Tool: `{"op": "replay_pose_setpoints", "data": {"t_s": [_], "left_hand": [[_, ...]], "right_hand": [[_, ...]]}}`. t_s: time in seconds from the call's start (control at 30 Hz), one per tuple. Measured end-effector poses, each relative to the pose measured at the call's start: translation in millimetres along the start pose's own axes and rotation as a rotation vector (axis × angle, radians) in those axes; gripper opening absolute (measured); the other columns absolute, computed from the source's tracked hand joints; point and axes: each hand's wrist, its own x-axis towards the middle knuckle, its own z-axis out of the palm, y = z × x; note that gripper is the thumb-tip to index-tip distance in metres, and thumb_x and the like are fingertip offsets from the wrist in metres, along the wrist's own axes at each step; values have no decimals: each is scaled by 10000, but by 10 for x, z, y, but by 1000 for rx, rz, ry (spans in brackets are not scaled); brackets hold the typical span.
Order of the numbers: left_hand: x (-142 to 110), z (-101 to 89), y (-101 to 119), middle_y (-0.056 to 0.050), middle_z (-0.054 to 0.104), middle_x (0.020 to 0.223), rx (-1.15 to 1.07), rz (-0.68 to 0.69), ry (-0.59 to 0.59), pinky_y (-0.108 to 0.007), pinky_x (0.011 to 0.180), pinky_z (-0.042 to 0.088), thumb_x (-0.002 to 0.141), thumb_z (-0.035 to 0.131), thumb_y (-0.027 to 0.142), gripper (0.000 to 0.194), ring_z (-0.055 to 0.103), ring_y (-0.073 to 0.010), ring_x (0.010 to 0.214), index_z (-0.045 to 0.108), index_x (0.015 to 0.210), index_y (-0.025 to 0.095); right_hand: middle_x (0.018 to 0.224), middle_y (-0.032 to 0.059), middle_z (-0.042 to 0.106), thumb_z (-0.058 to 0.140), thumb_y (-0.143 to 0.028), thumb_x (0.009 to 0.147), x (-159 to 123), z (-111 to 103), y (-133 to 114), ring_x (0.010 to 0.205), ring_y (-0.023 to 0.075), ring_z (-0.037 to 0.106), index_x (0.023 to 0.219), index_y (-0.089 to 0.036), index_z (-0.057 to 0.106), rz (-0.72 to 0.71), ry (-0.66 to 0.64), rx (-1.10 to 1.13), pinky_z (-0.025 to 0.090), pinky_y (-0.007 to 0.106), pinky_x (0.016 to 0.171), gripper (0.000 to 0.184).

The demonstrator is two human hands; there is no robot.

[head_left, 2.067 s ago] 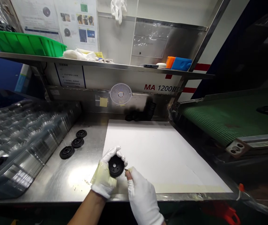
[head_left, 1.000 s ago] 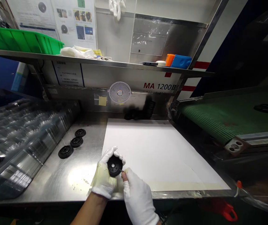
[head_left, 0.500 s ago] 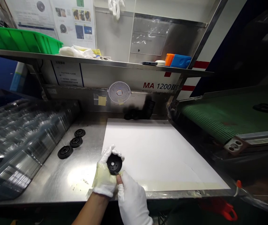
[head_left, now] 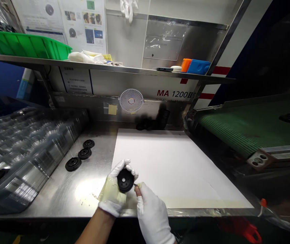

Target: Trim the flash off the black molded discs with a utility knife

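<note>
The back panel (head_left: pixel 124 79) reads "MA 1200II" — the wall notices (head_left: pixel 81 27) above are too fine for me. Over the bench (head_left: pixel 58 200), near its front edge, the left hand (head_left: pixel 114 186) grips a black disc (head_left: pixel 125 183); the right hand (head_left: pixel 151 210) pinches a slim tool (head_left: pixel 135 185), mostly hidden, beside its rim.

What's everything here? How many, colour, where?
bench: one, silver, middle
sheet: one, white, on bench
held disc: one, black, front
thin tip: one, dark, beside it
loose discs: three, black, on bench
pile: blurred, black, behind sheet
tray stack: one, clear, left
bin: one, green, upper left
blocks: two, orange, blue, upper right
fan: one, white, back
belt: one, green, right
papers: several, white, upper left
left hand: one, white-gloved, holding disc
right hand: one, white-gloved, holding tip
</note>
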Motion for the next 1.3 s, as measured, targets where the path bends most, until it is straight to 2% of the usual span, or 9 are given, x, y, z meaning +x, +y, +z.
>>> {"op": "replay_pose_setpoints", "data": {"t_s": [0.17, 0.33, 0.57, 0.73, 0.83, 0.93, 1.03, 1.17, 1.3], "left_hand": [[-20, -26, -2, -2, 535, 662, -4, 28, -6, -262, 642, 495, 748, 639, 199, 79, 532, -106, 614, 607, 782, 135], [-26, -31, -11, -2, 538, 665, 5, 34, 31, -264, 630, 507, 735, 644, 175, 88, 543, -108, 615, 609, 806, 136], [-15, -13, -27, -3, 535, 666, -21, 30, -4, -247, 610, 497, 732, 644, 172, 76, 539, -103, 611, 612, 791, 138], [19, 6, -68, -4, 541, 660, -75, 69, 83, -251, 646, 515, 729, 637, 143, 65, 547, -98, 613, 614, 789, 132], [3, 10, -66, -26, 582, 714, -55, 130, 94, -302, 708, 525, 736, 610, 134, 124, 586, -130, 676, 620, 860, 136], [-25, -36, -29, -103, 632, 864, 41, 20, 34, -412, 739, 523, 737, 557, 149, 271, 620, -210, 783, 609, 1003, 130], [-22, -93, -8, -91, 617, 774, 52, -81, -21, -381, 656, 529, 726, 545, 150, 291, 609, -197, 700, 612, 1007, 113], [29, -78, -62, -22, 561, 661, 15, 21, 39, -271, 581, 512, 720, 608, 134, 181, 563, -129, 607, 629, 900, 127], [30, -30, -100, -11, 569, 684, -35, 149, 96, -296, 698, 530, 721, 616, 115, 181, 578, -120, 649, 624, 900, 145]], "right_hand": [[621, -34, 584, 272, -333, 938, -22, 11, -38, 553, 153, 552, 727, -243, 477, 11, -2, 50, 284, 263, 508, 308], [641, -28, 628, 331, -294, 902, -86, 19, -78, 538, 162, 574, 784, -255, 540, -66, -44, 47, 267, 273, 491, 243], [635, -24, 603, 284, -323, 936, -9, -23, -23, 553, 160, 567, 740, -240, 501, -10, 11, 6, 276, 271, 509, 304], [672, -24, 631, 316, -296, 917, -65, 69, -94, 577, 174, 589, 816, -257, 541, -38, -18, 51, 267, 284, 504, 250], [667, -19, 635, 304, -292, 918, -83, 98, -111, 572, 174, 590, 814, -255, 556, -55, -4, 80, 268, 285, 503, 275], [668, -13, 636, 305, -282, 912, -65, 69, -62, 574, 178, 590, 807, -249, 564, -50, 6, 77, 281, 283, 506, 281], [698, -17, 644, 304, -278, 909, -54, 40, -4, 592, 172, 595, 845, -252, 566, -27, -3, 87, 311, 269, 521, 271], [631, -19, 624, 309, -298, 905, -94, 83, -32, 537, 172, 583, 773, -245, 550, -15, 9, 26, 278, 283, 488, 279], [641, -17, 635, 289, -295, 913, -121, 134, -108, 545, 175, 594, 802, -253, 562, -56, 25, 43, 261, 290, 491, 298]]}}
